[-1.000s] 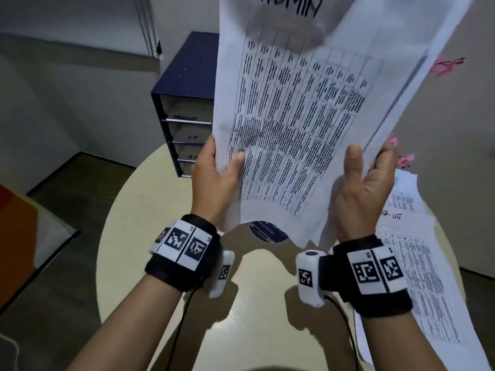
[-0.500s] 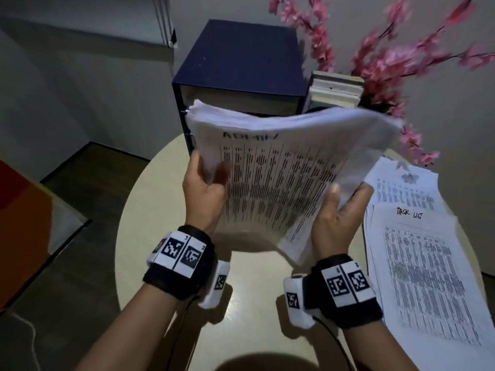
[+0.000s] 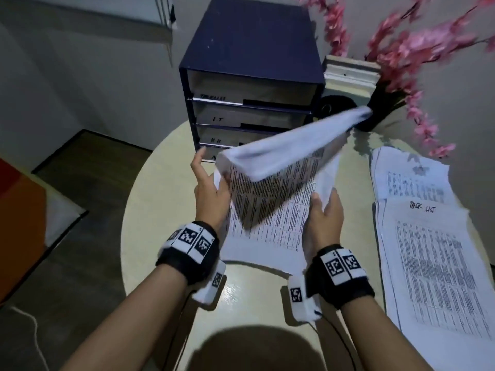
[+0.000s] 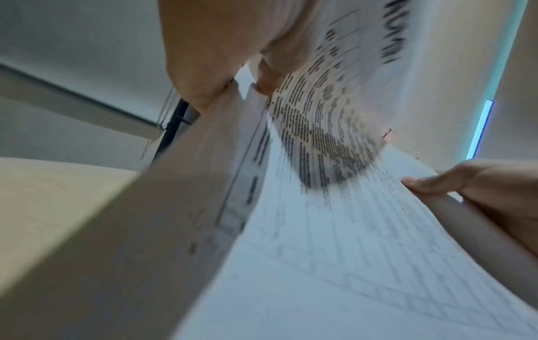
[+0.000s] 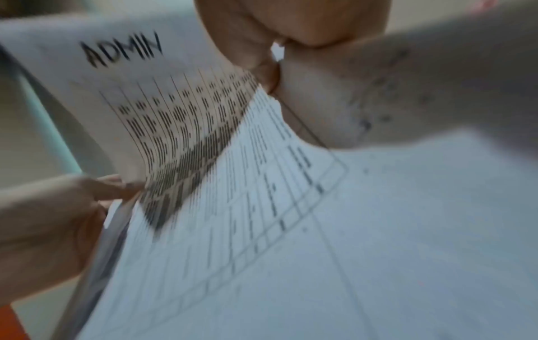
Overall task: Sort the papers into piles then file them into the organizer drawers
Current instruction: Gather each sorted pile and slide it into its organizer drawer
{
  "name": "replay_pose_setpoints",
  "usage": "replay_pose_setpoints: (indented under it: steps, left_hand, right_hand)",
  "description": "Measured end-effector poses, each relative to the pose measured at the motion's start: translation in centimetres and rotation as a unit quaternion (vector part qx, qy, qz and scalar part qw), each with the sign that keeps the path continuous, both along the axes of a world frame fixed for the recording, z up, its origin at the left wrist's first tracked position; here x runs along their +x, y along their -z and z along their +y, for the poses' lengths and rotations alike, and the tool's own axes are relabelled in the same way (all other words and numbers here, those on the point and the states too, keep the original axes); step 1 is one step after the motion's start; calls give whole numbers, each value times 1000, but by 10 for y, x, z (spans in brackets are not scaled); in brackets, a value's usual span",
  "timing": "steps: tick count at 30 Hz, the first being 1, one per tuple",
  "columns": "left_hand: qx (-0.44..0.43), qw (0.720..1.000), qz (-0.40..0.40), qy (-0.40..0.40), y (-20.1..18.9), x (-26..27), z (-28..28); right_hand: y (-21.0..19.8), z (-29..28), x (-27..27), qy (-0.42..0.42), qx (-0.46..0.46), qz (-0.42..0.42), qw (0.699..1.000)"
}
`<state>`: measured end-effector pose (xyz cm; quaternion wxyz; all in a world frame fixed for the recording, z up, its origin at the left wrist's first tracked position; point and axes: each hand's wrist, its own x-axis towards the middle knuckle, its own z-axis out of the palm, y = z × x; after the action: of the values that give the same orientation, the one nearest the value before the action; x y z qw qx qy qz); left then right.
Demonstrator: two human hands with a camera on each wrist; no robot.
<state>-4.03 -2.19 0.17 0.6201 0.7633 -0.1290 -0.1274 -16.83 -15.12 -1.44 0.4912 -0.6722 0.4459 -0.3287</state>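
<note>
A stack of printed papers (image 3: 270, 210) headed ADMIN (image 5: 125, 48) is held low over the round table, in front of the dark blue organizer (image 3: 251, 62). My left hand (image 3: 211, 191) grips its left edge, thumb on the print. My right hand (image 3: 325, 212) grips the right edge. The stack's top half curls over and sags towards me, blurred. The organizer's drawers carry labels; IT (image 3: 217, 119) and HR can be read, and the papers hide most of the lowest drawer. In the left wrist view my thumb (image 4: 267, 76) pinches the sheets (image 4: 334, 230).
Two piles of printed sheets lie on the table at right, the nearer one (image 3: 428, 250) headed TASK LIST, the other (image 3: 409, 175) behind it. A dark vase (image 3: 375, 113) of pink blossoms and a white block (image 3: 348, 76) stand right of the organizer. The table's left edge (image 3: 126, 223) drops to the floor.
The ADMIN stack came down from upright in front of my face to just above the table. Its top has flopped over. Both hands kept their hold and moved down and forward.
</note>
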Motion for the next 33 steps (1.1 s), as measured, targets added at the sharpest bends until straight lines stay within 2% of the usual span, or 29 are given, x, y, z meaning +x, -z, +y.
replay_pose_setpoints:
  steps: [1,4,6,10,14,16,20,23,25,28,31,33]
  left_hand:
    - [13,1000,7,-3,5,4,2]
    - [82,994,48,54,29,13,10]
    - [131,982,99,93,49,15,27]
    - [201,958,173,112,76,28,44]
    - [182,957,200,102,82,45,44]
    - [166,956,217,110,84,56,43]
    - [141,949,224,174,88,67,49]
    - [77,927,315,191,88,71,53]
    - [62,927,331,166,88,81,47]
    - [40,942,319,98,85,104,23]
    - [7,951,302,65,80,121,-6]
    - [-16,954,298,43,79,126,-21]
  right_hand:
    - [2,-1,3,-13,7,13,1000]
    - [25,0,7,-60,47,105,992]
    - [46,4,6,-76,67,155,983]
    - [78,6,15,-101,103,250,957]
    - [75,-12,44,-143,100,313,934]
    - [75,-26,66,-140,110,309,934]
    - [70,-54,108,-75,171,262,947]
    - [61,-71,131,-24,214,206,955]
    - [61,-75,136,-36,220,208,952]
    - [69,-73,128,-66,289,173,939]
    - [66,-63,118,-135,358,156,911]
    - [63,-66,126,-133,360,152,911]
